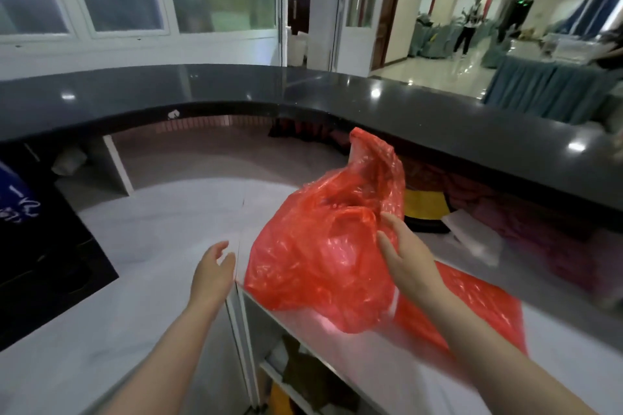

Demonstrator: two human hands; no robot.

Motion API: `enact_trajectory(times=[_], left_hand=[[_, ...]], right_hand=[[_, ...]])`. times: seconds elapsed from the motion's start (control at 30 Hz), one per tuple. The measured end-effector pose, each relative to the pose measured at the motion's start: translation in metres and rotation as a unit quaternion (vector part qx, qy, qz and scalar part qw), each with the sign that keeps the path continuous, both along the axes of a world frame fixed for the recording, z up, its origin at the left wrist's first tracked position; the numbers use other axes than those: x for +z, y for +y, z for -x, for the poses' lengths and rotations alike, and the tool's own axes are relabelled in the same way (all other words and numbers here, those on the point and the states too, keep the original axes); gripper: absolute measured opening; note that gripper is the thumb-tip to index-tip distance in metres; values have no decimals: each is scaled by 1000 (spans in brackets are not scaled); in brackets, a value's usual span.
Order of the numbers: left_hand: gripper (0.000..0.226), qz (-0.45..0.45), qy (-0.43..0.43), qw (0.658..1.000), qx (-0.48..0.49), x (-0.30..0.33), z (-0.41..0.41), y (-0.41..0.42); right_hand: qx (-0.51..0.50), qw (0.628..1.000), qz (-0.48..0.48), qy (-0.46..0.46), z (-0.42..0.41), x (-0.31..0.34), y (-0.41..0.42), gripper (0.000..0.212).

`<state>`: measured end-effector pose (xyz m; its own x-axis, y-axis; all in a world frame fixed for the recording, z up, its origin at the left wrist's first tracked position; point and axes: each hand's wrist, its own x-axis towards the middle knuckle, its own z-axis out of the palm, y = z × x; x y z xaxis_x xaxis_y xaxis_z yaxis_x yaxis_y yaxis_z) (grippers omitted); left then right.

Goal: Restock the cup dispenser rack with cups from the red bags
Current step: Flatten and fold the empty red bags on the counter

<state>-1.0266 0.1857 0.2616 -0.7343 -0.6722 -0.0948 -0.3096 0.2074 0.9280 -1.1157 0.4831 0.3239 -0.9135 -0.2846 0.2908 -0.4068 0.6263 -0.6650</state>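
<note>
Right hand (406, 259) is up against the crumpled red bag (323, 246), fingers fairly straight and spread along its right side, touching the plastic; whether any of it is pinched behind the palm cannot be told. The bag stands puffed up at the near edge of the white worktop (161, 229), just where 2 sections meet. A second red bag (472, 307) lies flat behind the right forearm, toward the worktop's right side. Left hand (212, 271) hovers just left of the crumpled bag, fingers loosely open, holding nothing. A dark raised counter (303, 91) curves along the far edge.
</note>
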Motion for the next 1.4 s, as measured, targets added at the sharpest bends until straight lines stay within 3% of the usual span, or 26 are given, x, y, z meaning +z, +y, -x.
enact_trajectory(times=[0.1, 0.2, 0.33, 0.43, 0.5, 0.57, 0.67, 0.77, 0.83, 0.9, 0.97, 1.03, 1.1, 1.2, 1.27, 1.4], left_hand=[[31, -119, -69, 989, -57, -9, 7, -1], [24, -152, -104, 975, -126, -19, 10, 4], [28, -150, -74, 971, -173, -18, 17, 10], [36, -168, -35, 952, -255, -7, 14, 15], [42, -213, -25, 929, -302, 1, 12, 20], [42, -266, -17, 909, -321, 5, 13, 24], [57, -323, -6, 888, -327, 12, 18, 31], [68, -333, 47, 860, -383, 16, 20, 34], [92, -337, 74, 836, -426, 16, 20, 31], [106, -320, 63, 819, -473, 16, 19, 26], [111, -233, 31, 832, -502, 18, 16, 26], [109, -128, 45, 871, -472, 20, 17, 34], [82, -55, 110, 919, -374, 19, 21, 45], [45, -39, 109, 978, -174, 13, 28, 49], [33, -11, 78, 991, -109, 7, 32, 41], [21, 42, 59, 996, -52, 1, 37, 22]], right_hand=[[26, 991, 78, -107, -8, 7, -19, 48], [-17, 988, 105, -108, -16, 10, -23, 49], [-27, 966, 220, -131, -31, 18, -16, 27], [-24, 979, 160, -120, -40, 16, -10, 29], [-60, 971, 202, -112, -44, 15, -5, 21], [-69, 953, 275, -109, -50, 16, 2, 34], [-52, 959, 255, -110, -57, 18, 8, 50], [-100, 971, 196, -96, -54, 19, 10, 31], [-150, 969, 188, -55, -53, 21, 14, 13], [-192, 958, 212, -37, -53, 22, 21, 13], [-228, 944, 236, -43, -54, 23, 27, 10], [-256, 930, 257, -66, -54, 23, 31, 8], [-276, 917, 273, -94, -54, 23, 35, 9], [-307, 902, 284, -111, -55, 23, 45, 10], [-345, 873, 320, -130, -55, 26, 56, 11], [-416, 772, 439, -196, -58, 24, 83, 22]])
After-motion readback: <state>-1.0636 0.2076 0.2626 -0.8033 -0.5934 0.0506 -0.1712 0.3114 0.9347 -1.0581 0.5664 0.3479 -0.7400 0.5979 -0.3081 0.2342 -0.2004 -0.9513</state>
